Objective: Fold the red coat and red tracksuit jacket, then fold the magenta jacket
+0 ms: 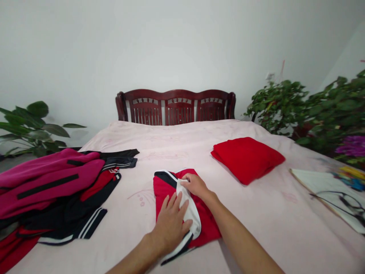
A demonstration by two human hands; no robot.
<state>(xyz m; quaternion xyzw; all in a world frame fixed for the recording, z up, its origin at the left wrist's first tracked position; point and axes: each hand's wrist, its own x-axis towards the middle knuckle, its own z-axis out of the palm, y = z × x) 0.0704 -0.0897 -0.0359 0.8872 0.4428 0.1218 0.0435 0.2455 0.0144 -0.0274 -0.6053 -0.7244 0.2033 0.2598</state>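
A red garment [205, 224] with white and navy panels lies folded into a compact bundle on the bed, in the middle foreground. Whether it is a jacket or trousers, I cannot tell. My left hand [172, 222] rests flat on its left and middle part, fingers spread over the red and white cloth. At the far edge of the white panel [191, 209], my right hand [196, 185] has its fingers bent, with thumb and forefinger closed on the fabric. Part of the near side is hidden under my left hand and wrist.
A folded red cloth [248, 160] lies to the right on the pink bedsheet [137, 213]. Piled clothes, with a magenta garment [57, 175] on top, fill the left. Eyeglasses [346, 201] rest on a white pad [316, 182] at far right. Behind stands a wooden headboard [179, 110].
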